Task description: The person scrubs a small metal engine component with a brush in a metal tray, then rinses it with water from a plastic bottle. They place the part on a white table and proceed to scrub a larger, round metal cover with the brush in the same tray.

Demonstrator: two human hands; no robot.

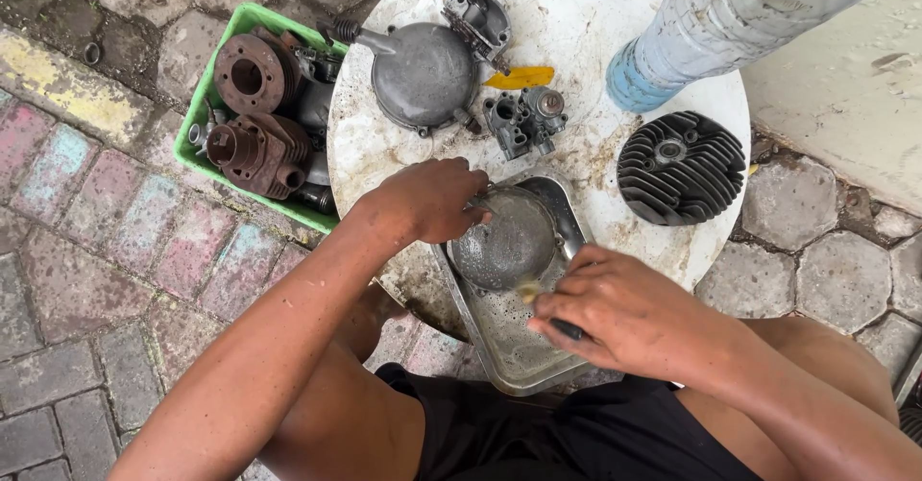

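We see a green crate (pixel 206 107) of rust-brown cylinders (pixel 252 145) at ten o'clock, a black ribbed head (pixel 680 167) at two, a yellow scrap (pixel 520 78) at twelve.

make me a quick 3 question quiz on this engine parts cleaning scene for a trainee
1. True or false: the left hand steadies a round metal cover over the steel tray.
2. Which container holds the rusty cylinders? A) steel tray B) green crate C) bucket
3. Name the black finned part lying on the right side of the white round table.

Key
1. True
2. B
3. The cylinder head. Meanwhile the right hand grips a dark-handled brush, bristles against the cover.
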